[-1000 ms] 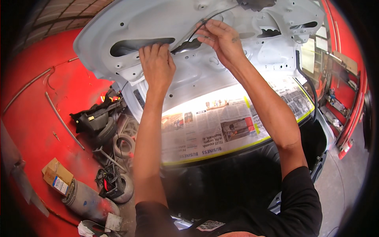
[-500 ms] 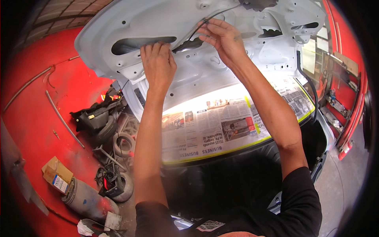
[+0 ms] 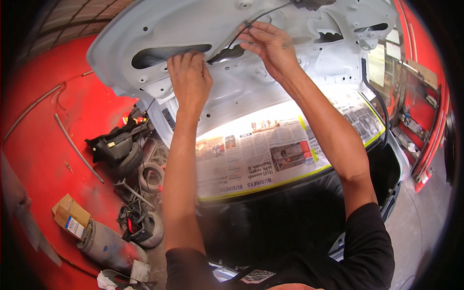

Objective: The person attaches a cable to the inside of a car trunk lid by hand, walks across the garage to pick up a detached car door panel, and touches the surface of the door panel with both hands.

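Note:
A raised pale grey trunk lid [image 3: 232, 87] shows its inner side above me, with long cut-outs in it. Along it runs a thin black wiring harness [image 3: 236, 37], curving from a dark part at the top down to a cut-out near my left hand. My right hand [image 3: 271, 48] pinches the harness near a small black clip [image 3: 248, 24], its other fingers loosely bent. At the lower edge of the left oval opening [image 3: 159, 55], my left hand [image 3: 190, 79] has its fingers bent and pressed together. Its fingertips are hidden, so what they grip cannot be seen.
Newspaper [image 3: 256, 154] edged with yellow tape covers the rear window below the lid. Under it gapes the dark trunk [image 3: 261, 227]. On the left, car parts [image 3: 118, 147], a cardboard box [image 3: 71, 212] and a grey drum [image 3: 108, 246] stand by a red wall.
The lid appears shifted slightly left and up in the view, and both hands shift with it. Each hand keeps nearly the same hold and place on the lid.

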